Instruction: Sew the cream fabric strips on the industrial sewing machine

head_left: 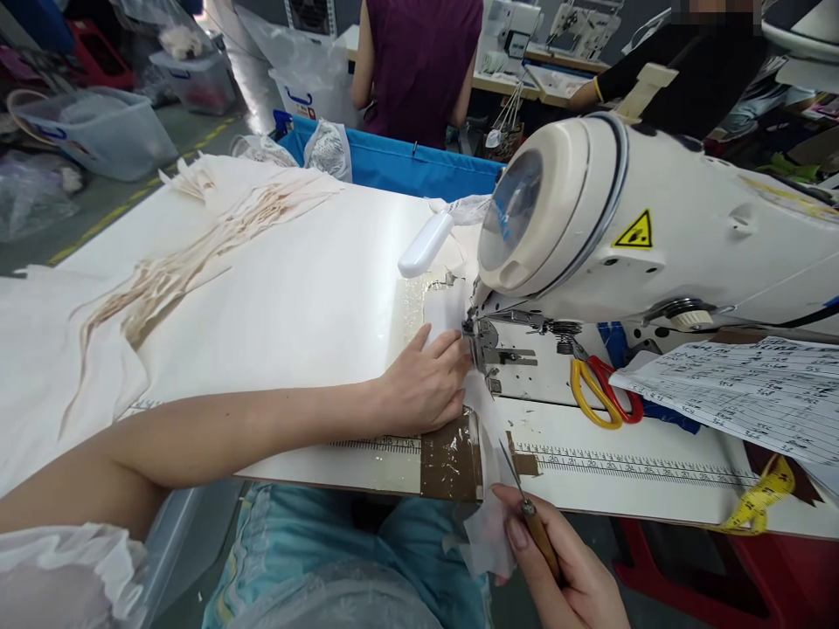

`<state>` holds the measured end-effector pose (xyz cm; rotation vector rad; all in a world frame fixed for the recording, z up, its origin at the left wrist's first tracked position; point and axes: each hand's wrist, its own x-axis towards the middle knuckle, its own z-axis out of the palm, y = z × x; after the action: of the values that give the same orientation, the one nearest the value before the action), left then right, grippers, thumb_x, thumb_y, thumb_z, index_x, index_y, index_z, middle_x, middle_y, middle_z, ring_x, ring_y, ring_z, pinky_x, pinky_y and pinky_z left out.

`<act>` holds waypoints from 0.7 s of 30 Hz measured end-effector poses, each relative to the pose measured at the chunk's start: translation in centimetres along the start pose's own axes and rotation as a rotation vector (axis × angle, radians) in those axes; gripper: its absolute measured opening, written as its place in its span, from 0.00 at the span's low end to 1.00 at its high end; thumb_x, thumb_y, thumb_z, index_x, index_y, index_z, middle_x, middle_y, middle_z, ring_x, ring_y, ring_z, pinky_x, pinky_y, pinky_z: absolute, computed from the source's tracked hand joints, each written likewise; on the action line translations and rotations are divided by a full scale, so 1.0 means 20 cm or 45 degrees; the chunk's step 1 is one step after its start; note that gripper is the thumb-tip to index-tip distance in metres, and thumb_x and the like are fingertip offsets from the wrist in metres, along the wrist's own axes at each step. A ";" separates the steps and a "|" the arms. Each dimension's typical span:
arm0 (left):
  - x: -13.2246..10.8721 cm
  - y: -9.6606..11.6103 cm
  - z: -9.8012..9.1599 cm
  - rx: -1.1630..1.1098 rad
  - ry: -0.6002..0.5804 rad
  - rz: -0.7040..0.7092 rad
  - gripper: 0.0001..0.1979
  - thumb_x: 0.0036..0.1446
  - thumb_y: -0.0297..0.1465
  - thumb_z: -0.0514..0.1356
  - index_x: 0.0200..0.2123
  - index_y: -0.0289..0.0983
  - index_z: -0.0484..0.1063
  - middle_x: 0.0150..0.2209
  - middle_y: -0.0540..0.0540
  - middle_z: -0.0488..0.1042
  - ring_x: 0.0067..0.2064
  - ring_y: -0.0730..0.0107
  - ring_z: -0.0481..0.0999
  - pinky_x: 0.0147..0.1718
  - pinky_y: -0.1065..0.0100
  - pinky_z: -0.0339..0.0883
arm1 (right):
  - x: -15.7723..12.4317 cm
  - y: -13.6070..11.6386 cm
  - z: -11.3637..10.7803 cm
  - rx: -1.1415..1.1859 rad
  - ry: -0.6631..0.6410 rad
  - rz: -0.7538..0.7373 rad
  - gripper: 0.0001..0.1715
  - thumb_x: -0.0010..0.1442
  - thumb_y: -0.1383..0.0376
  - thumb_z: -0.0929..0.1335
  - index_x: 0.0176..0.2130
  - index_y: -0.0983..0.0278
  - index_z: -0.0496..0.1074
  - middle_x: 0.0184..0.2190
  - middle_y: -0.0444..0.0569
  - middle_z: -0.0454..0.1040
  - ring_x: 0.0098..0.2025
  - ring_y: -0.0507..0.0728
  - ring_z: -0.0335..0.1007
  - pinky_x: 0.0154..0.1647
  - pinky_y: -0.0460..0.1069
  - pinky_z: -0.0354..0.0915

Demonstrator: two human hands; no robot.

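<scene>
Left hand [426,384] lies flat, grip open, pressing the cloth [488,533] just left of the machine's foot [483,345]. Right hand [570,581], below the foot, has its grip closed on an awl [528,507] beside the cloth's hanging end.

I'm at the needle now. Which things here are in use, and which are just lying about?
In use:
- left hand, flat on the white strip at the presser foot
- right hand, holding a pointed tool
- sewing machine

Lying about:
- scissors
- printed sheets
- yellow tape
- cut-piece stack
- blue bin
</scene>
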<state>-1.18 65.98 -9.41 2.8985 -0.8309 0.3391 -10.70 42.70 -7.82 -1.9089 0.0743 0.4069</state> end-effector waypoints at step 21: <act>0.06 -0.05 -0.05 0.122 -0.062 0.024 0.16 0.67 0.26 0.47 0.47 0.27 0.73 0.44 0.35 0.72 0.45 0.55 0.66 0.44 0.59 0.60 | -0.08 -0.01 0.28 0.632 0.125 0.433 0.34 0.57 0.44 0.71 0.52 0.64 0.73 0.28 0.47 0.77 0.27 0.58 0.77 0.34 0.50 0.74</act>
<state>0.11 66.31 -8.17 3.0004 -0.8737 0.3198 -13.64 47.69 -8.96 -1.4222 0.5226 0.4710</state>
